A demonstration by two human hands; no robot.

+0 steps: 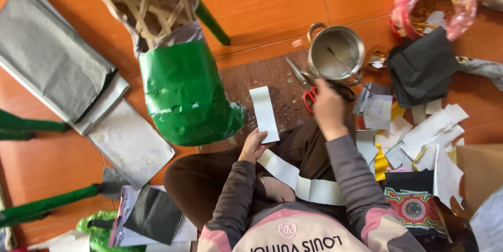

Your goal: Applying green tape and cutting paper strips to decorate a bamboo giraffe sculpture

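My left hand (253,146) holds a long white paper strip (264,113) with a zigzag edge; the strip stands up from the hand and also trails down across my lap. My right hand (328,107) reaches forward to a pair of red-handled scissors (303,85) lying on a brown wooden board (272,76), just below a metal pot (336,53) with a stick in it. The fingers rest by the scissor handles; whether they grip them is hidden by the hand. A bamboo-framed figure covered in green paper (184,92) stands to the left.
Grey and silver paper sheets (52,58) lie on the orange floor at left. White and yellow paper scraps (419,137), black sheets (422,66) and a pink plastic bag (435,8) sit at right. Green-wrapped sticks (47,205) lie lower left, a cardboard box (479,171) lower right.
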